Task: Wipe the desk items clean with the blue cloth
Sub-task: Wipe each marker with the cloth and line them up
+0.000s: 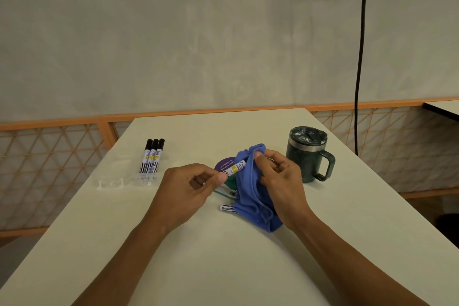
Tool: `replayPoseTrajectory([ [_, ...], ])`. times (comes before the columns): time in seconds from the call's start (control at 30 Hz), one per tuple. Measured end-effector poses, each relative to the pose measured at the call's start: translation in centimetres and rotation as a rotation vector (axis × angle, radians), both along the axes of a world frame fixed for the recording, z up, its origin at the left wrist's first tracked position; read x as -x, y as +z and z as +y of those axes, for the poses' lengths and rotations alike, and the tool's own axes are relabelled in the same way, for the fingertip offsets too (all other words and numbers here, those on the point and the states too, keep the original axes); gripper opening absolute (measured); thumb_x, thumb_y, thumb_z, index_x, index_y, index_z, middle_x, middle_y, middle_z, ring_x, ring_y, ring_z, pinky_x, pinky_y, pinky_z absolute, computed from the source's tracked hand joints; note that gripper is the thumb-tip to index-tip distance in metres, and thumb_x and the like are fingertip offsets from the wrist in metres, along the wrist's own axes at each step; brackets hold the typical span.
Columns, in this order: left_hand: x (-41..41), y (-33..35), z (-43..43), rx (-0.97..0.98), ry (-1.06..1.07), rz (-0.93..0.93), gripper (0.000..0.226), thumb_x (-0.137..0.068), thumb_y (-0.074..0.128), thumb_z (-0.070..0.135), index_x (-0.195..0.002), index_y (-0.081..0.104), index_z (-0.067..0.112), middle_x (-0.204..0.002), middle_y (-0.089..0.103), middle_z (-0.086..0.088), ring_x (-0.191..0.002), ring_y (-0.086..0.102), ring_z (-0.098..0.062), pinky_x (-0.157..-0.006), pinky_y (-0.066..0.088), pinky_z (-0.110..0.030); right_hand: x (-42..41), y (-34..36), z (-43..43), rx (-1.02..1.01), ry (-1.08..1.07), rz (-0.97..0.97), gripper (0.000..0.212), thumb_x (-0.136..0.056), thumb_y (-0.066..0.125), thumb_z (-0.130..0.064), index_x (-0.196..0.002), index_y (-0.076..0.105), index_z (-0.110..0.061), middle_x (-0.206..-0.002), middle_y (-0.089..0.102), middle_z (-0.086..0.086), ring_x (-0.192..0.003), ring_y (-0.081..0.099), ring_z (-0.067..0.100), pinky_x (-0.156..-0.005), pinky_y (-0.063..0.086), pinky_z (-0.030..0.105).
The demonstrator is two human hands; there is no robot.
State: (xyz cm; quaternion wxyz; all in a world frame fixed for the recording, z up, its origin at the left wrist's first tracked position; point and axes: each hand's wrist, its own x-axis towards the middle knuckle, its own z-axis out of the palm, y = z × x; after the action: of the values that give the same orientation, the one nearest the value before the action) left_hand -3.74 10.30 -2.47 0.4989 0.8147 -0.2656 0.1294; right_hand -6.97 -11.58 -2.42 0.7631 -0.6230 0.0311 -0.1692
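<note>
Blue cloth (pixel 250 189): bunched in the right hand (pixel 278 176). Its upper fold is wrapped over the far end of a marker, and its lower folds trail down to the desk (pixel 223 268) beneath that hand's wrist.

Right hand: fingers are curled into the cloth, and the thumb presses the fabric against the covered marker end.

Left hand (pixel 188 181): closed in a pinch, with the near end of the same marker held between thumb and fingertips.

Mug (pixel 308 154): dark, lidded and upright. It is set just beyond the right hand on its outer side, and is judged not yet wiped.

Three markers (pixel 151 156): black-capped and laid side by side, beyond the left hand on its outer side.

Held marker (pixel 236 167): white-labelled, spanning the gap between the two hands and raised off the desk.

Loose marker (pixel 227 207): lying under the cloth's edge, nearer than the hands, with only one end showing.

Purple disc (pixel 224 164): printed, seen behind the held marker between the hands.

Step in hand: one marker is being wiped at its far end.

Next move, as judged: the cloth is to be drawn along the barrel toward the left hand while the pinch is kept firm. The marker is then to be turned so the pinched end can be reached.
</note>
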Motion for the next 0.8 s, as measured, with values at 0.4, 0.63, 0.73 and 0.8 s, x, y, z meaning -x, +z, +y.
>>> replayPoseTrajectory([
  [0.4,0.5,0.7,-0.1,0.104,-0.049,0.173,0.011,-0.090,0.083,0.033,-0.088,0.085,0.023,-0.074,0.074,-0.007,-0.063,0.067,-0.024,-0.062,0.058,-0.031,-0.1,-0.1,-0.2,0.069,-0.002,-0.026,0.025,-0.105,0.065,-0.036,-0.105,0.077,-0.014,-0.092,0.076,0.020,-0.081,0.070,0.026,-0.076,0.059,0.038],
  [0.63,0.3,0.8,0.0,0.164,-0.022,0.193,0.025,-0.088,0.080,0.038,-0.081,0.081,0.014,-0.072,0.074,-0.006,-0.059,0.065,-0.021,-0.058,0.056,-0.034,-1.0,-0.7,-0.7,-0.005,-0.061,0.037,0.034,-0.114,0.047,-0.032,-0.101,0.075,-0.017,-0.093,0.072,0.009,-0.086,0.064,0.028,-0.082,0.056,0.045],
  [0.73,0.3,0.8,0.1,0.164,-0.010,0.169,0.023,-0.089,0.080,0.038,-0.081,0.081,0.016,-0.072,0.073,-0.006,-0.059,0.066,-0.023,-0.058,0.057,-0.034,-0.8,-0.6,-0.6,-0.020,0.005,0.039,0.025,-0.110,0.057,-0.037,-0.104,0.080,-0.028,-0.099,0.075,0.010,-0.091,0.069,0.027,-0.091,0.060,0.051],
  [0.8,0.3,0.7,0.0,0.155,-0.007,0.171,0.023,-0.088,0.082,0.039,-0.081,0.081,0.017,-0.071,0.073,-0.006,-0.063,0.068,-0.029,-0.059,0.058,-0.035,-0.6,-0.5,-0.3,-0.021,0.055,0.019,0.019,-0.104,0.066,-0.036,-0.112,0.078,-0.025,-0.097,0.075,0.009,-0.090,0.072,0.028,-0.090,0.062,0.052],
])
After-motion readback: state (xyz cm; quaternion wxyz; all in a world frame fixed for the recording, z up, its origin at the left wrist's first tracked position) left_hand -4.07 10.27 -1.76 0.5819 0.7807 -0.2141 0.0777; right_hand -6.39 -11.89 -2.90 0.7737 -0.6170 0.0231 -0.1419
